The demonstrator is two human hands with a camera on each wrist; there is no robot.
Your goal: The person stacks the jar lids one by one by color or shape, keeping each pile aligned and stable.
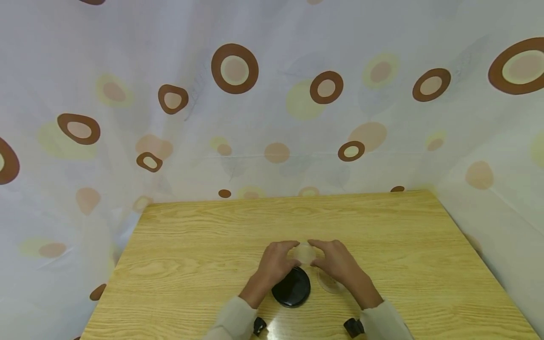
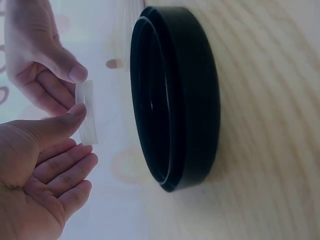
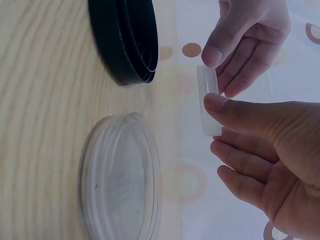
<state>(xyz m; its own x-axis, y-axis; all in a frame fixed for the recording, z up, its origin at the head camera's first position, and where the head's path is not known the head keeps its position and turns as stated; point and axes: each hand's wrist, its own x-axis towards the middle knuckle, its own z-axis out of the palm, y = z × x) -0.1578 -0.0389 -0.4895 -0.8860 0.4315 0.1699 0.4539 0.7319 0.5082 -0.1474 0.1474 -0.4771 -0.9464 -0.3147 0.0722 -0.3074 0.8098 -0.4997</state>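
Note:
A small round translucent white lid [image 1: 304, 255] is raised over the table between both hands. My left hand [image 1: 275, 259] pinches its left edge with thumb and fingers, and my right hand [image 1: 337, 259] grips the opposite edge the same way. Seen edge-on in the left wrist view, the lid [image 2: 86, 112] is a thin disc with a low rim. Below the left hand, a black round shallow lid [image 1: 293, 289] rests on the table. Beside it, partly hidden under the right wrist, lies a clear round shallow dish [image 1: 329, 282], seen larger in the right wrist view [image 3: 120, 175].
The wood-grain table [image 1: 195, 245] extends around the hands on all sides. A patterned curtain [image 1: 263, 118] hangs behind and along both sides of it. Small black wrist cameras [image 1: 353, 327] show near the sleeves.

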